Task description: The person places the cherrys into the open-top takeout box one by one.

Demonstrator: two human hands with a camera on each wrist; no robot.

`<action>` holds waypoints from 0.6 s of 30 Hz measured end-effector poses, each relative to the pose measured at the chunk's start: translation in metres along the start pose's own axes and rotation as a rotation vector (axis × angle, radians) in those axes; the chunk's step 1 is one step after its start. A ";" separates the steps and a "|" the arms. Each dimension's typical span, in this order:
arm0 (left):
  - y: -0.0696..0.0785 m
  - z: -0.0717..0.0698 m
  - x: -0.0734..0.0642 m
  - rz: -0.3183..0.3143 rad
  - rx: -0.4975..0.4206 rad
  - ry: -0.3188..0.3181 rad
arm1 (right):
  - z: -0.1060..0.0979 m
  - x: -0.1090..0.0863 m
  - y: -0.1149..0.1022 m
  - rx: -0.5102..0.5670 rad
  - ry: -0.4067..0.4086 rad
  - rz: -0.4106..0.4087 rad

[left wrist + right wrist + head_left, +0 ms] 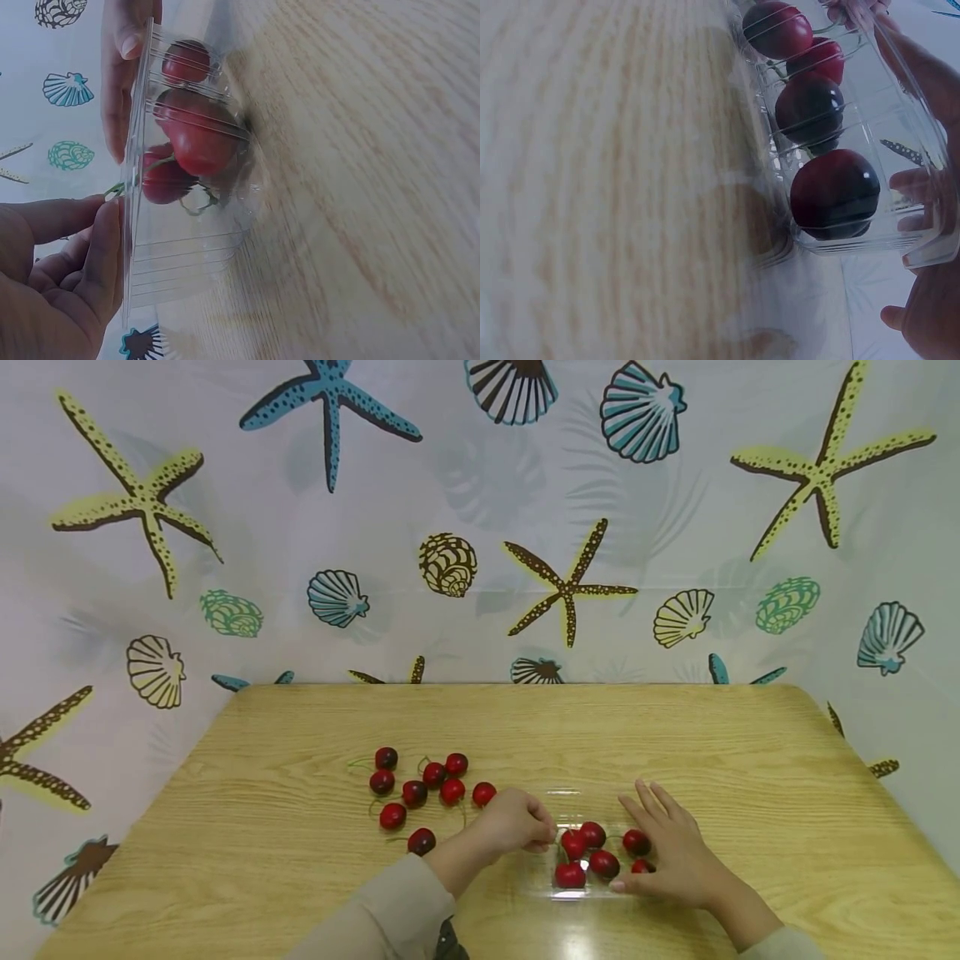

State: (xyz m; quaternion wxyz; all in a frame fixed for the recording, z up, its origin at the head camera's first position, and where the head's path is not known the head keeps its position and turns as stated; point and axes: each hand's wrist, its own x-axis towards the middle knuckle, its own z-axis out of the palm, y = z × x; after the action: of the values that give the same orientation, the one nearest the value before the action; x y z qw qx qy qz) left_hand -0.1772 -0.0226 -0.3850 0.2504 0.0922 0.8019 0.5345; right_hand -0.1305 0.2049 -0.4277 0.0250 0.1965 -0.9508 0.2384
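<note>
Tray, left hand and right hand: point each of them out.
Tray [184, 259], left wrist view, on its clear side wall.
Left hand [516, 820], head view, on the back of the hand.
Right hand [673, 853], head view, on the back of the hand.

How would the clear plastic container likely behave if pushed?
The clear plastic container would probably flex, since it looks thin. It may slide readily, as the tabletop looks smooth and glossy. The cherries inside could roll, being round with room beside them.
</note>
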 end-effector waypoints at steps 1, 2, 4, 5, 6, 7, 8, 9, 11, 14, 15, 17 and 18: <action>0.000 0.000 0.000 0.001 0.008 -0.002 | 0.000 0.000 0.000 0.001 -0.001 -0.001; 0.000 0.001 0.001 0.002 0.013 -0.003 | 0.000 0.000 0.000 0.003 0.000 -0.003; 0.001 0.002 0.001 0.005 0.023 -0.002 | 0.001 0.000 0.000 0.008 0.001 -0.004; 0.001 0.002 0.001 0.005 0.031 0.000 | 0.001 0.000 0.000 0.011 0.001 -0.003; 0.001 0.002 0.001 0.003 0.041 0.003 | 0.001 0.000 0.000 0.013 0.001 -0.003; 0.001 0.003 0.001 0.003 0.050 0.007 | 0.001 0.000 0.000 0.014 0.001 -0.002; 0.002 0.003 0.001 0.003 0.057 0.011 | 0.001 0.000 0.000 0.015 0.001 -0.001; 0.002 0.003 0.001 0.002 0.065 0.015 | 0.001 0.000 0.001 0.014 0.001 0.000; 0.004 0.004 0.001 -0.005 0.078 0.021 | 0.001 0.000 0.000 0.013 0.000 0.003; 0.005 0.004 0.000 -0.014 0.088 0.025 | 0.000 0.000 0.000 0.010 -0.002 0.008; 0.005 0.003 0.000 -0.015 0.092 0.024 | 0.000 0.000 -0.001 0.007 -0.002 0.009; 0.006 0.003 -0.001 -0.017 0.111 0.024 | -0.001 0.000 -0.001 0.006 -0.002 0.014; 0.007 0.002 -0.001 -0.018 0.123 0.025 | -0.001 0.000 -0.002 0.005 -0.003 0.016</action>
State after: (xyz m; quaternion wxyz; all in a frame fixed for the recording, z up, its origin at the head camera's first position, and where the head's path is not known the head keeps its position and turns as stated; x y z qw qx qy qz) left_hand -0.1759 -0.0185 -0.3792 0.2389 0.0936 0.8371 0.4832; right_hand -0.1299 0.2042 -0.4259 0.0214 0.1892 -0.9517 0.2408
